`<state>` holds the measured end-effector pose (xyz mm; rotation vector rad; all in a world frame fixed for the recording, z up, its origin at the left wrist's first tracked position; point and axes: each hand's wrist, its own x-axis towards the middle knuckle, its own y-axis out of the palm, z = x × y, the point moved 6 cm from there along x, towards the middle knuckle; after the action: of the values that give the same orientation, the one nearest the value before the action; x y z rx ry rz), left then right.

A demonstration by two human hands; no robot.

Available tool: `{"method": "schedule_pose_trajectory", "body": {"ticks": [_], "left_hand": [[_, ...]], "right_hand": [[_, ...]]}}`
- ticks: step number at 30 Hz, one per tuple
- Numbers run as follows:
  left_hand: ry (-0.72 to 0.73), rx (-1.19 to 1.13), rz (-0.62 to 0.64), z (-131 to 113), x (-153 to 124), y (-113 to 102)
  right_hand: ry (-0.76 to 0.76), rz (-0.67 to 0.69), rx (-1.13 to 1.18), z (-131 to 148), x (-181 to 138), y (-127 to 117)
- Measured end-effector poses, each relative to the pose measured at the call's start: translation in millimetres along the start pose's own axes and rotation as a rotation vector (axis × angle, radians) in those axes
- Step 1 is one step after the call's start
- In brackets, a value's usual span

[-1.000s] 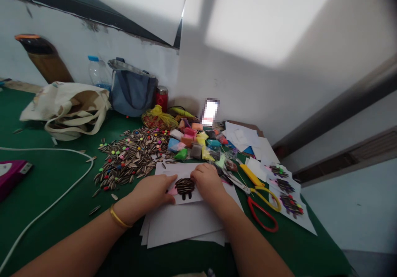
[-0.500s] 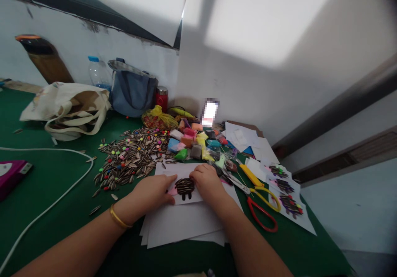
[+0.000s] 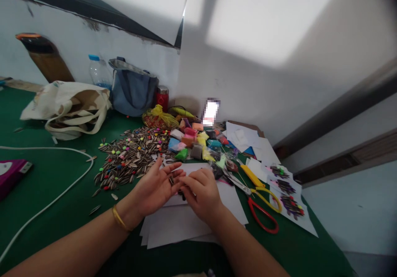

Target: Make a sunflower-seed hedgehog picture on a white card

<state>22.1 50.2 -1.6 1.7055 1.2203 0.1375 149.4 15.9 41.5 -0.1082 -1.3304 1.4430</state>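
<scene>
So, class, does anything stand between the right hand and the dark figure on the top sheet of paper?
Yes, seemingly the left hand: its upturned fingers reach over part of the dark figure, at the fingertips of the right hand. The scissors lie off to the right, out of the way.

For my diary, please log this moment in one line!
left hand: open, palm up | right hand: curled, close to left hand | beneath: white paper | left side: sunflower seeds

Dark figure (image 3: 183,196) mostly hidden by hands (image 3: 203,194), purple device (image 3: 11,177) cut by left edge, phone screen (image 3: 211,111) pixelated
</scene>
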Motion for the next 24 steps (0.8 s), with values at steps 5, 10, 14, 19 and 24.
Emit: {"method": "schedule_pose_trajectory", "body": {"ticks": [5,10,14,19,24], "left_hand": [[0.012,0.107,0.073,4,-2,4],[0.016,0.257,0.115,10,-3,5],[0.013,0.238,0.152,10,-5,8],[0.015,0.259,0.139,12,-4,7],[0.023,0.296,0.149,13,-2,4]], "right_hand": [[0.01,0.062,-0.009,4,-1,17],[0.002,0.036,0.028,6,0,20],[0.029,0.02,0.004,5,1,16],[0.038,0.03,-0.002,3,1,14],[0.092,-0.098,-0.003,-2,0,-2]]}}
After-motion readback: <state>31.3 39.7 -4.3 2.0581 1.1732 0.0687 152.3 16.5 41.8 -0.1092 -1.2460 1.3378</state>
